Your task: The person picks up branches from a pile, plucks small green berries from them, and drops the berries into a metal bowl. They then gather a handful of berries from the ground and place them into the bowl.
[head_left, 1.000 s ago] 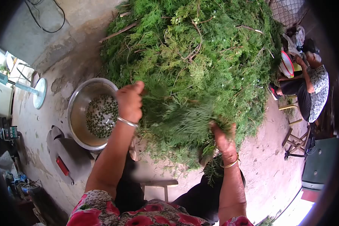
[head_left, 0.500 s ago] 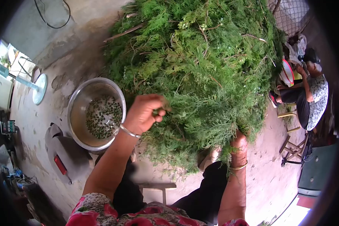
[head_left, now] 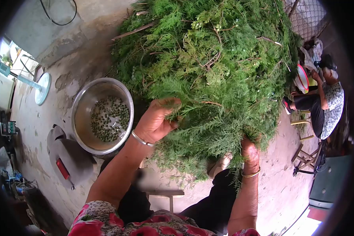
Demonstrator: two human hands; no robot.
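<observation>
A big heap of feathery green cypress branches point(head_left: 208, 51) rises in front of my knees. My left hand point(head_left: 157, 120), wearing a silver bangle, is closed with its fingertips on a leafy cypress sprig point(head_left: 190, 106) at the heap's near left side. Lower right, my right hand point(head_left: 249, 150) grips a cypress branch point(head_left: 224, 137) near its base; foliage hides most of those fingers. Left of my left hand stands a metal basin point(head_left: 78, 129) with many small round green cones point(head_left: 108, 118) spread over its bottom.
A grey cloth-like item point(head_left: 69, 157) with a red object point(head_left: 63, 169) lies below the basin. A fan point(head_left: 42, 88) stands at far left. On the right, another person point(head_left: 330, 100) sits by a wooden folding stool point(head_left: 306, 155). A wooden stool point(head_left: 165, 193) shows between my legs.
My left hand has moved slightly up and right into the foliage and now holds a sprig there. The right hand keeps its grip in nearly the same place.
</observation>
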